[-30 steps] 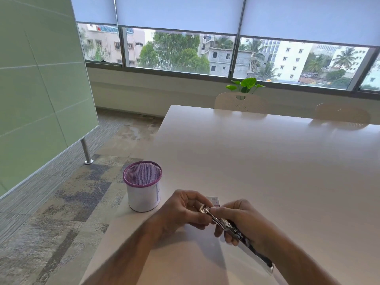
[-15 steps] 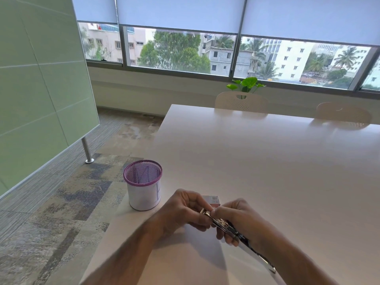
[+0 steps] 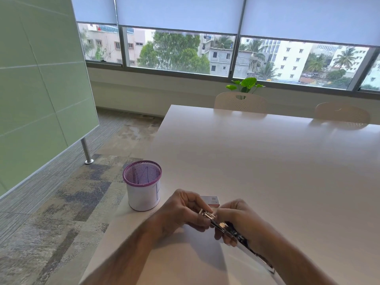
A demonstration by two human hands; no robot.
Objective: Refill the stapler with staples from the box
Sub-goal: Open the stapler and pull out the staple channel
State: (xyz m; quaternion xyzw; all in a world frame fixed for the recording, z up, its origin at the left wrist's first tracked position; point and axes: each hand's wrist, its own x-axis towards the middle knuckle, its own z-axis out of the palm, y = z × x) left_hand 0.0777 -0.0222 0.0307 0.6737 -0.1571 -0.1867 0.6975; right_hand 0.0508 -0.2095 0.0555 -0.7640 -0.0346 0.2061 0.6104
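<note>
A metal stapler [image 3: 230,230], swung open into one long line, hangs just above the white table [image 3: 267,171] near its front left corner. My right hand [image 3: 240,221] grips its middle, and the opened arm runs back under my right wrist. My left hand [image 3: 185,210] pinches the stapler's front end with thumb and fingertips. Whether staples lie in the channel is too small to tell. Behind my hands, flat on the table, lies the small staple box [image 3: 212,200], partly hidden by my fingers.
A purple-rimmed mesh pen cup [image 3: 142,186] stands at the table's left edge, close to my left hand. Two pale chairs [image 3: 240,102] are at the far side, a green plant [image 3: 245,84] behind them. A green partition [image 3: 41,89] stands over carpet at left.
Both hands keep their hold on the stapler in almost the same spot. The view has shifted slightly. No other movement shows.
</note>
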